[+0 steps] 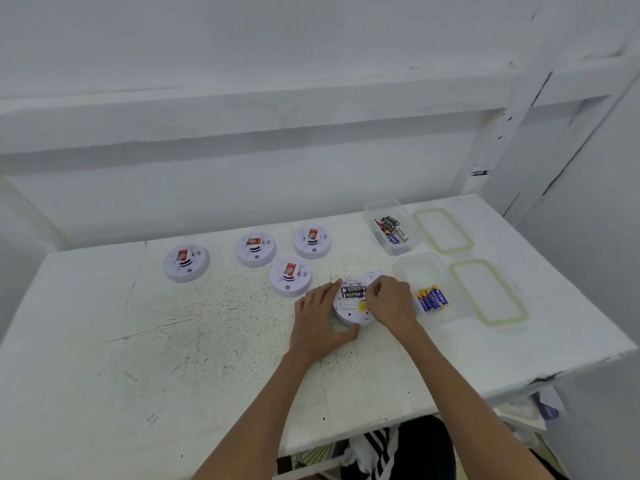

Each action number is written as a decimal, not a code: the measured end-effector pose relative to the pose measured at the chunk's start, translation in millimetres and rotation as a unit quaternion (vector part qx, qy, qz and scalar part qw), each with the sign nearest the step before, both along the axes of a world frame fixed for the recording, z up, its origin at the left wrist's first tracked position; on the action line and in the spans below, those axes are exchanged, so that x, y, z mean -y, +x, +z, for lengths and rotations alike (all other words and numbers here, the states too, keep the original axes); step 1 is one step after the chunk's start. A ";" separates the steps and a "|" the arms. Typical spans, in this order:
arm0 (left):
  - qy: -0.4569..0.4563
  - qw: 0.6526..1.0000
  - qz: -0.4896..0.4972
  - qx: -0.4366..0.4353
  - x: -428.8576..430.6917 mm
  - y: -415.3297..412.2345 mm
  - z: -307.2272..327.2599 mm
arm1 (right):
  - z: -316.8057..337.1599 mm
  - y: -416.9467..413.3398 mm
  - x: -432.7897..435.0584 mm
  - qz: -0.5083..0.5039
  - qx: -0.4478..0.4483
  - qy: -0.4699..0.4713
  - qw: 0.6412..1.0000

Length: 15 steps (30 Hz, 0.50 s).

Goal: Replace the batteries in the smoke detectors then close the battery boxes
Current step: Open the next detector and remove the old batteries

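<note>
Your left hand (317,318) grasps the upturned detector (351,308) steady on the counter (104,341) so your right fingers (375,289) can pinch the dark batteries (353,292).

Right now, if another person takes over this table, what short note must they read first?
Left hand steadies the flipped detector, its battery box open, dark batteries inside.
Right hand has fingertips at the box; whether it grips a battery, I cannot tell.
Blue batteries lie in the near tub; mixed batteries in the far tub. Both lids are off.
Four detectors sit face up.
Left: swap batteries, close boxes.
</note>
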<state>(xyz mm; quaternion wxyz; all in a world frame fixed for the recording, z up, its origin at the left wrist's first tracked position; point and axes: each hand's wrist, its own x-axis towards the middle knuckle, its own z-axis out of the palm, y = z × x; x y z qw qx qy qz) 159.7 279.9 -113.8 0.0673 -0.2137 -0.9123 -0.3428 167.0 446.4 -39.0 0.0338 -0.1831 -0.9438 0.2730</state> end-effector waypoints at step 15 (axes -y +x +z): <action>0.033 0.999 -0.018 0.032 3.1 -4.3 -2.4 | 30.4 -9.2 -19.1 -0.132 0.152 -0.433 0.879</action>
